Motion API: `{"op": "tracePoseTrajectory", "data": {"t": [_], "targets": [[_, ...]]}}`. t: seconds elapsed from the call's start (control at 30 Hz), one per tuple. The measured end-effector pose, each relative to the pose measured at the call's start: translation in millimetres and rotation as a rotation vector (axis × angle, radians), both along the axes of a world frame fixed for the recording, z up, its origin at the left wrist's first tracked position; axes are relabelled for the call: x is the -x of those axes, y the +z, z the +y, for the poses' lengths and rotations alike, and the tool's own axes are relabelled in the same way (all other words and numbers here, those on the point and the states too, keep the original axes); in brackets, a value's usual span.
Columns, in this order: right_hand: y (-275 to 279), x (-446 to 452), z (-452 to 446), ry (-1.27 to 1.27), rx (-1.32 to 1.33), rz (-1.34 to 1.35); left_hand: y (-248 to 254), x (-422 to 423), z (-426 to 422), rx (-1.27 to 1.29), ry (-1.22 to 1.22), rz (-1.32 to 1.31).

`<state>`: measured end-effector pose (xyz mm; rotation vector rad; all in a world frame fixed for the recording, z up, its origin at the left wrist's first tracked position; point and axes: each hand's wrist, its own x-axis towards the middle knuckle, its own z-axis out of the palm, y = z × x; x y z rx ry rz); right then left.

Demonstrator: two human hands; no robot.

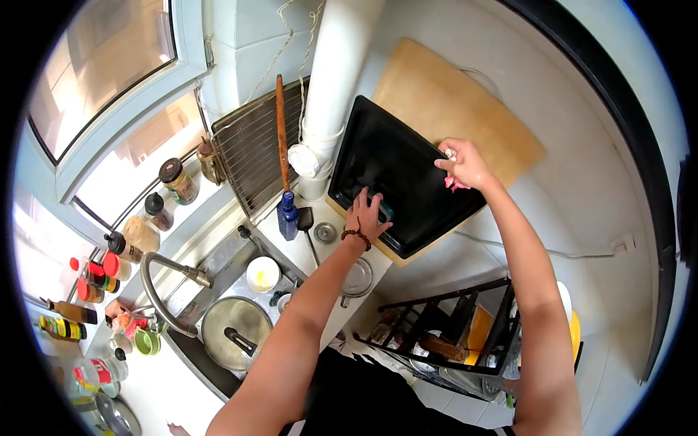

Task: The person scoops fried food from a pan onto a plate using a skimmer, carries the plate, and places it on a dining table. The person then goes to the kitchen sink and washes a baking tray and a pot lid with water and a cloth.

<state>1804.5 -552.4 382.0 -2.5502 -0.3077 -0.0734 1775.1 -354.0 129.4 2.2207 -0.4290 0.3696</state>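
A black baking tray (392, 163) leans upright against a wooden board. Low in front of it, my left hand (366, 218), with a beaded bracelet at the wrist, has its fingers curled around a teal-rimmed round object (386, 212). Most of that object is hidden by the hand, so its kind does not show. My right hand (467, 166) is closed at the tray's upper right edge. Pink-and-white crumpled material (454, 178), perhaps cloth or a wrapper, pokes out between its fingers.
The wooden cutting board (429, 76) stands behind the tray. A sink (200, 360) to the left holds a lidded pan (234, 334) and a white bowl (263, 274). Beside the tray are a blue grater (288, 218) and a glass lid (358, 277). Below right is a black rack (436, 298).
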Motion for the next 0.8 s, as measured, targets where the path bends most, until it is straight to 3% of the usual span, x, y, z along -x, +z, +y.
{"op": "tracePoseTrajectory", "data": {"t": [0.43,0.6,0.73,0.8], "targets": [[-60.3,-8.8,-1.0,-0.069,-0.14,0.087,0.7,-9.1,-16.1,-0.052,0.012,0.06],[-68.3,-11.8,3.0,0.064,0.127,-0.149,-0.7,-14.2,-19.9,-0.065,0.01,0.062],[-63.3,-9.4,4.7,0.029,0.194,-0.153,-6.5,-18.2,-24.7,-0.058,0.002,0.056],[-59.9,-7.1,8.5,0.074,0.382,-0.308,-7.4,-18.8,-26.6,-0.052,-0.003,0.05]]}}
